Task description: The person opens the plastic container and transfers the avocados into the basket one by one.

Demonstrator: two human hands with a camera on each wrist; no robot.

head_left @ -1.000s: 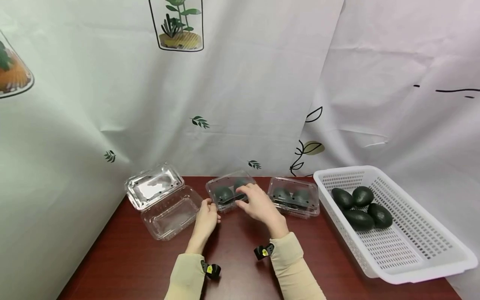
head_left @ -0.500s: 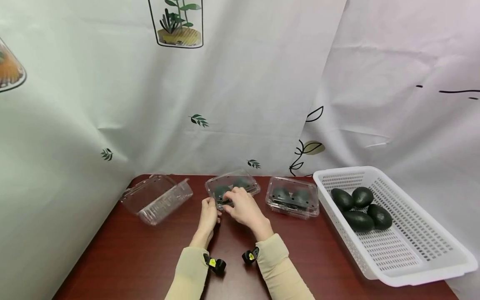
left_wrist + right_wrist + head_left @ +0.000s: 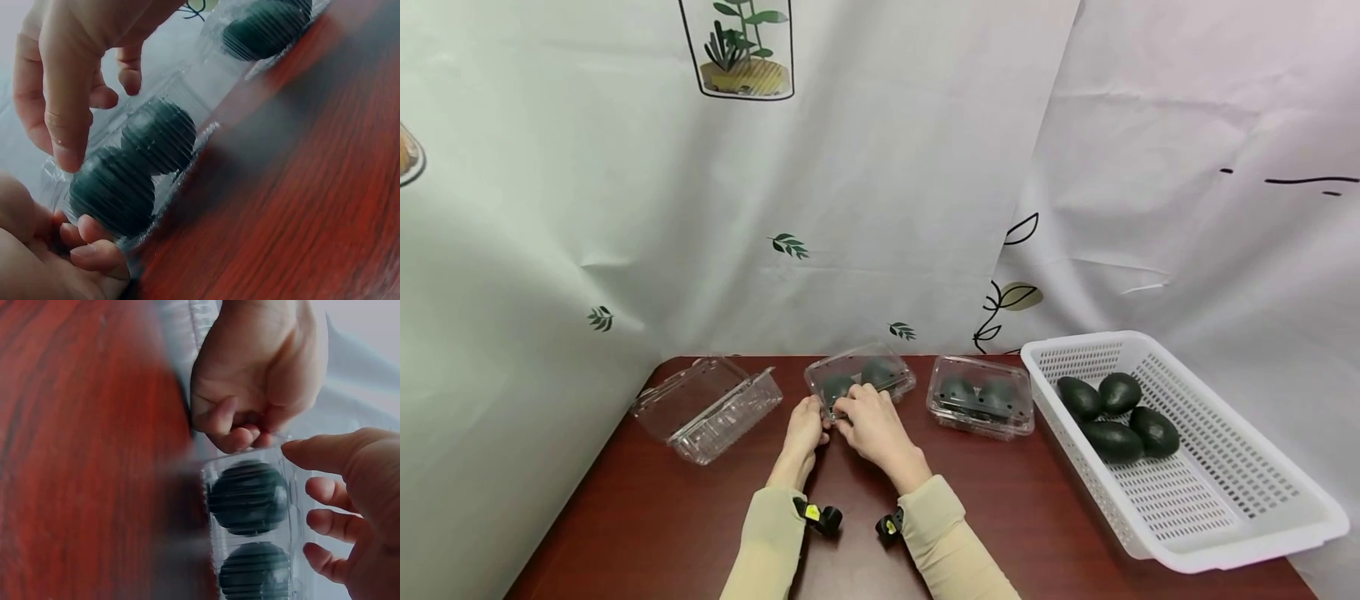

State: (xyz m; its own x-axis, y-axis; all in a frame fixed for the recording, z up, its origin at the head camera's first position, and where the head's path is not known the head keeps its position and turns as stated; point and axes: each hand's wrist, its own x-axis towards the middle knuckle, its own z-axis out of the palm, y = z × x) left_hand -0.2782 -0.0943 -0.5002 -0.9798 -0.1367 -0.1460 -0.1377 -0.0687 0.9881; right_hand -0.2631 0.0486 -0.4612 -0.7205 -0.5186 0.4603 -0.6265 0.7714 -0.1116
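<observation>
A lidded clear plastic clamshell (image 3: 852, 363) holding two dark green avocados sits at the middle back of the table. My left hand (image 3: 803, 433) grips its near left corner with curled fingers, as the right wrist view shows. My right hand (image 3: 880, 427) lies over the lid's front left part. In the right wrist view its thumb reaches the lid's corner and the other fingers are spread loosely along the lid's edge. The avocado (image 3: 111, 190) nearest my left hand shows through the ribbed wall in the left wrist view.
To the left an unfilled clamshell (image 3: 726, 425) lies hinged open and tilted. Right of the middle stands another lidded clamshell (image 3: 980, 398) with two avocados. A white perforated basket (image 3: 1247, 546) at the right holds several avocados (image 3: 1112, 442). A pale printed cloth (image 3: 887, 208) hangs behind.
My right hand has moved left and down from above the lid to its front left corner, beside my left hand. The unfilled clamshell has tipped over onto its other half.
</observation>
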